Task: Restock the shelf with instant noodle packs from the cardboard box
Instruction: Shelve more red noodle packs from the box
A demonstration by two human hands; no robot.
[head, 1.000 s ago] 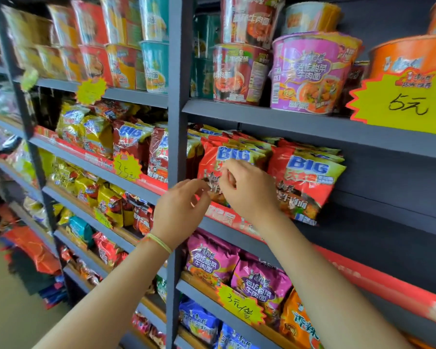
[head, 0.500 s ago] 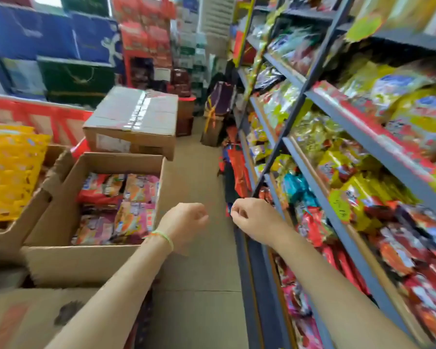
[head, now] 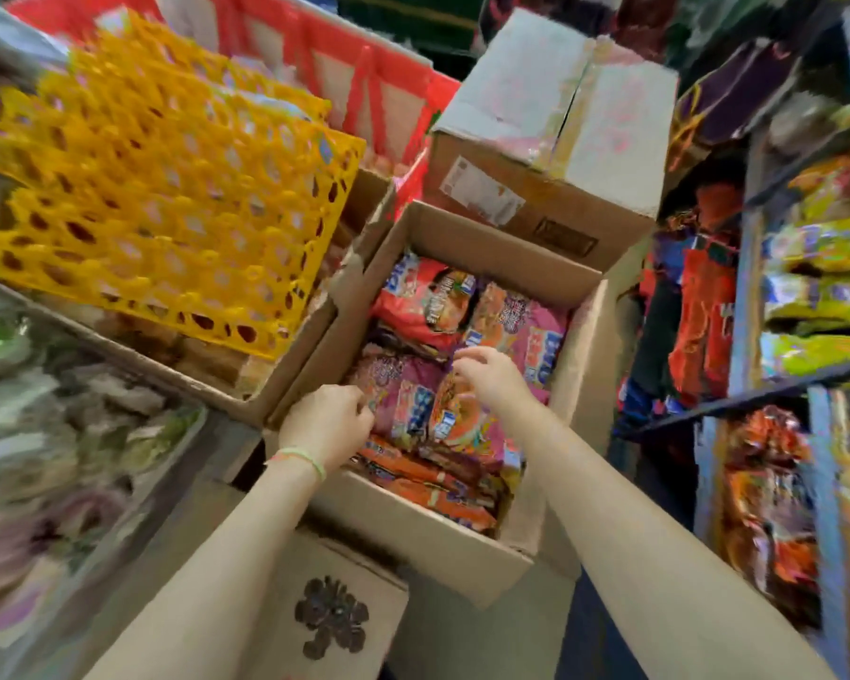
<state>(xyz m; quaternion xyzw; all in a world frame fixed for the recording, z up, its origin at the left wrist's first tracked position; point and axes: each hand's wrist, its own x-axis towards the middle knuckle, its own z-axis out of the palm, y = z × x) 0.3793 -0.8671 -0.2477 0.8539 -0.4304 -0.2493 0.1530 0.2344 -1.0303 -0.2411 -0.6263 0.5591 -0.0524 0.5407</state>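
An open cardboard box stands on the floor in front of me, filled with several red and pink instant noodle packs. Both my hands are inside its opening. My left hand is curled at the box's left side, its fingers touching the edge of a pink pack. My right hand hovers over the middle packs with fingers spread, holding nothing that I can see. The shelf with stocked noodle packs runs along the right edge, blurred.
A closed, taped cardboard box sits behind the open one. Yellow plastic egg trays lie on another box to the left. A flat carton with a dark print lies under my left forearm. A narrow aisle separates box and shelf.
I have turned away from the shelf and down to the box. Both hands have dropped from the shelf's red packs into the open box.
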